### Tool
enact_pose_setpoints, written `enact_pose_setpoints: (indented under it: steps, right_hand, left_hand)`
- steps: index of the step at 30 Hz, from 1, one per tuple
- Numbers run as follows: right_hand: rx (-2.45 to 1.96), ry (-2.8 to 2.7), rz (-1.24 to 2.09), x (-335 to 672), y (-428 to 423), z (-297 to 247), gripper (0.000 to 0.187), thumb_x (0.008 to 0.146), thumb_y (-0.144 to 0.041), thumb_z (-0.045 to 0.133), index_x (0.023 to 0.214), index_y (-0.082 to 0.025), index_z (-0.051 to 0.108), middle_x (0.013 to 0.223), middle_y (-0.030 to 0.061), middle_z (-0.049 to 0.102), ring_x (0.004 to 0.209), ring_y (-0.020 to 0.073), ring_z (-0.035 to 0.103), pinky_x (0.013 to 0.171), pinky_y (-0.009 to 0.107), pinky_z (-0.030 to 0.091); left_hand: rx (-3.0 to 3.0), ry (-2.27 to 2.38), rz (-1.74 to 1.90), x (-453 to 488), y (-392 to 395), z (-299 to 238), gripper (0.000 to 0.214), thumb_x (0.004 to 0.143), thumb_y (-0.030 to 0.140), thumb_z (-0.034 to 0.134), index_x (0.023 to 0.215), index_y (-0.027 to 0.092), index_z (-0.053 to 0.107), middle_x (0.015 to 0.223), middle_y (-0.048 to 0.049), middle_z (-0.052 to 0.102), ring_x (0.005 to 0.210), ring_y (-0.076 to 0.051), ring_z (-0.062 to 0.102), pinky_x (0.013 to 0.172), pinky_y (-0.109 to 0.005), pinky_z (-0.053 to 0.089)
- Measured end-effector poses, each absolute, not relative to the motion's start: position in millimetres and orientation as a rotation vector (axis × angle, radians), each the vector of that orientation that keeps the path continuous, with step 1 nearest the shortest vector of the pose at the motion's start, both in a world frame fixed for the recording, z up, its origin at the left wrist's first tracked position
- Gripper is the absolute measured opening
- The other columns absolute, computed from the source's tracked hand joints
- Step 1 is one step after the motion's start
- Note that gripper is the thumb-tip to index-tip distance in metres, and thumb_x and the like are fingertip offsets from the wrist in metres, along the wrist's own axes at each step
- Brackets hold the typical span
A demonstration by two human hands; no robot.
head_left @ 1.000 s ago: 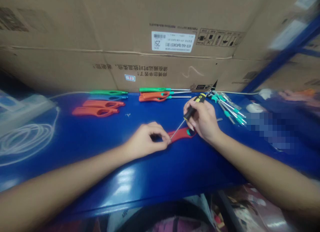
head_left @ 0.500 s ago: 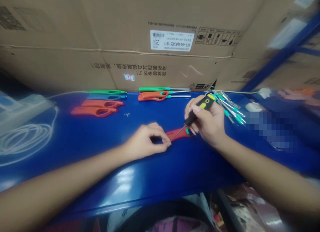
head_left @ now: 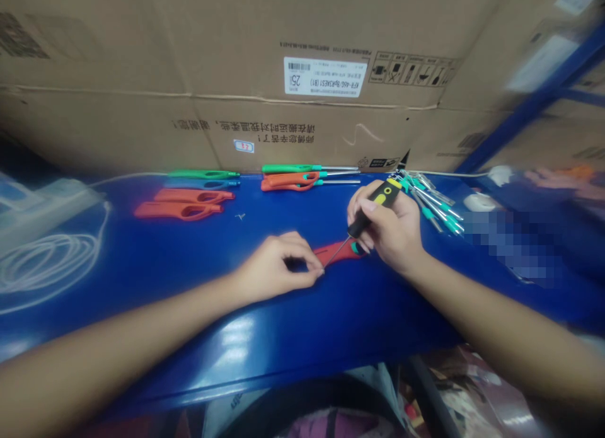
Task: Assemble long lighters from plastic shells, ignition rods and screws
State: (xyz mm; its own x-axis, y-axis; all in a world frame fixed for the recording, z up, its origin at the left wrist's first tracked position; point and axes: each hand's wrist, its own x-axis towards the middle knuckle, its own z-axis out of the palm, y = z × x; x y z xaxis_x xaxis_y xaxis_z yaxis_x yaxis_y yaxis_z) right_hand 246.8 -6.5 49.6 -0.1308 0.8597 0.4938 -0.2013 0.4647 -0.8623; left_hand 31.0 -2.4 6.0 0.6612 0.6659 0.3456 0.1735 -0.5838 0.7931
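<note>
My right hand (head_left: 390, 227) is wrapped round the black and yellow handle of a screwdriver (head_left: 363, 219), its thin shaft slanting down to the left. The tip meets the fingertips of my left hand (head_left: 278, 268), whose thumb and forefinger are pinched together; what lies between them is too small to make out. Just behind the shaft, a red lighter body (head_left: 336, 252) with a green part at its right end lies on the blue table (head_left: 293, 324). My left fingers partly cover its left end.
Red, blue and green lighter bodies (head_left: 182, 210) lie at the back left. Lighters with metal tubes (head_left: 340, 182) sit along the cardboard box (head_left: 227, 60). Several loose metal tubes (head_left: 437, 201) are right of my right hand. Small screws (head_left: 241, 216) and a coiled white cable (head_left: 51, 261) lie leftward.
My right hand and the screwdriver handle have shifted very slightly left. The left hand and the red lighter body look unmoved.
</note>
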Motion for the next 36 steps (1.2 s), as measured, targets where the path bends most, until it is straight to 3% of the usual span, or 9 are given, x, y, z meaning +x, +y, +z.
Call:
enact_pose_setpoints:
  steps: [5,8,11,15,20,25,36]
  right_hand:
    - [-0.64,-1.444,1.02,247.6,-5.9,48.2,0.018,0.092,-0.031,0.065,0.082,-0.019,0.057,0.071,-0.0031,0.063,0.033,0.0035,0.043,0.029,0.019,0.032]
    - [-0.637,-1.504,0.974,246.6,-7.8,50.6,0.014,0.094,-0.032,0.064,0.099,-0.022,0.056,0.073,-0.0038,0.063,0.036,0.0044,0.043,0.031,0.019,0.034]
    - [-0.648,-1.571,0.832,244.2,-12.9,54.4,0.029,0.094,-0.031,0.066,0.118,-0.027,0.051,0.079,-0.0025,0.064,0.043,0.0066,0.048,0.036,0.019,0.041]
    - [-0.644,-1.664,0.711,242.8,-20.1,55.3,0.042,0.092,-0.029,0.067,0.128,-0.03,0.045,0.083,0.0,0.063,0.06,0.0127,0.06,0.046,0.024,0.052]
    - [-0.647,-1.702,0.674,244.2,-23.7,51.6,0.043,0.091,-0.027,0.068,0.129,-0.03,0.048,0.088,0.0025,0.065,0.067,0.0159,0.064,0.052,0.029,0.057]
    - [-0.681,-1.593,0.624,242.7,-23.4,54.6,0.036,0.092,-0.03,0.067,0.124,-0.032,0.049,0.084,0.0019,0.064,0.066,0.0171,0.065,0.053,0.03,0.058]
    - [-0.62,-1.523,0.615,240.1,-22.6,54.3,0.034,0.092,-0.025,0.066,0.122,-0.032,0.051,0.083,0.0011,0.064,0.068,0.0162,0.067,0.053,0.027,0.057]
  left_hand:
    - [2.113,0.642,0.827,30.8,-2.1,6.6,0.006,0.084,0.022,0.075,0.086,0.018,0.079,0.08,-0.0046,0.075,0.081,-0.017,0.067,0.077,-0.03,0.053]
    - [2.123,0.625,0.809,30.5,-2.2,7.4,0.008,0.086,0.023,0.074,0.088,0.018,0.08,0.082,-0.0053,0.076,0.082,-0.017,0.067,0.078,-0.031,0.053]
    - [2.136,0.588,0.795,30.7,-2.3,8.5,0.009,0.087,0.024,0.073,0.089,0.018,0.08,0.085,-0.0056,0.077,0.083,-0.017,0.067,0.079,-0.031,0.052]
    - [2.139,0.544,0.789,31.3,-2.6,10.4,0.009,0.088,0.023,0.073,0.091,0.019,0.079,0.087,-0.0057,0.077,0.084,-0.017,0.067,0.081,-0.031,0.053]
    - [2.139,0.553,0.835,30.9,-4.5,12.9,0.009,0.089,0.023,0.072,0.093,0.019,0.078,0.09,-0.0054,0.076,0.086,-0.017,0.068,0.083,-0.031,0.054]
    - [2.138,0.62,0.911,31.0,-5.0,12.6,0.022,0.082,0.028,0.079,0.102,0.018,0.076,0.091,-0.0056,0.074,0.085,-0.017,0.068,0.083,-0.031,0.055]
    - [2.158,0.589,0.874,31.3,-3.8,10.5,0.006,0.086,0.025,0.075,0.087,0.02,0.078,0.086,-0.004,0.073,0.083,-0.015,0.066,0.08,-0.03,0.052]
